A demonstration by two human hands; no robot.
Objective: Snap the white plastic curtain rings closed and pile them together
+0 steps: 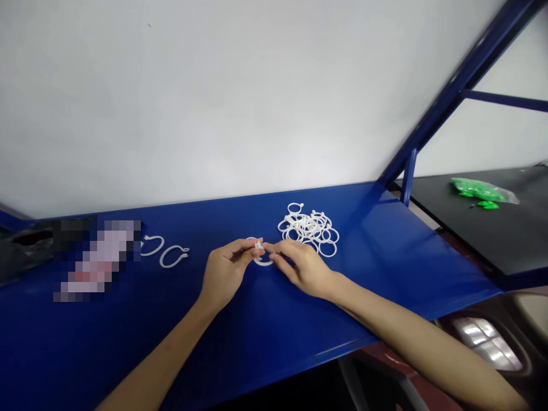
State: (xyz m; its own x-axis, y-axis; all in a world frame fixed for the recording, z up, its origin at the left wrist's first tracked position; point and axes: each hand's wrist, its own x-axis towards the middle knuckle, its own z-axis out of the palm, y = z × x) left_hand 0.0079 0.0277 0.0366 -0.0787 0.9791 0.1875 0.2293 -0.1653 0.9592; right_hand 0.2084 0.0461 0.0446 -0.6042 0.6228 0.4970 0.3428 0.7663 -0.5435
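Near the middle of the table, a white plastic curtain ring [264, 264] is between both hands. My left hand [225, 274] pinches it at the clasp, thumb and forefinger together. From the other side, my right hand [305, 267] has its fingertips closed against the same ring, partly covering it. Just beyond my right hand lies a pile of white curtain rings [314, 228], most looking like closed loops. To the left of my left hand are two more rings, one ring [173, 258] with its ends apart and another ring [154, 245] beside it.
The blue table [274, 354] runs up to a white wall. A black plastic bag [25, 251] and a blurred-out packet [98, 260] lie at the left. A blue metal frame [428, 125] rises at right, beside a black table [471, 228] with a bag of green pieces [483, 191].
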